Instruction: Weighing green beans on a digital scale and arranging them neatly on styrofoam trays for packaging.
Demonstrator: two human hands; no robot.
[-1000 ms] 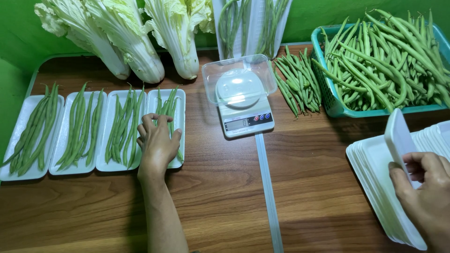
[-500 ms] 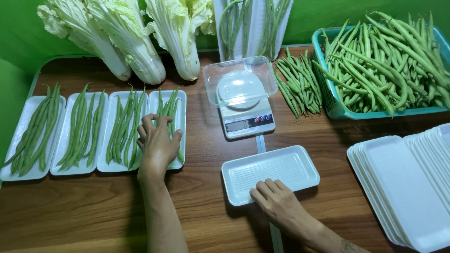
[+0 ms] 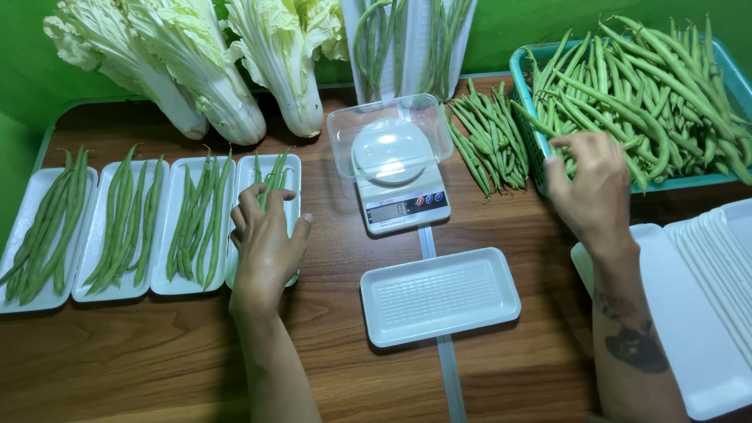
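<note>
Green beans (image 3: 650, 94) fill my teal basket (image 3: 525, 70); white foam trays (image 3: 439, 296), ribbed inside, sit on the brown wood-grain surface (image 3: 157, 360); the scale (image 3: 399, 196) looks white.

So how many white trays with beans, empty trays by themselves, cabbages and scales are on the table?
White trays with green beans: 4
Lone empty white tray: 1
Napa cabbages: 3
Kitchen scale: 1
Total: 9
</note>
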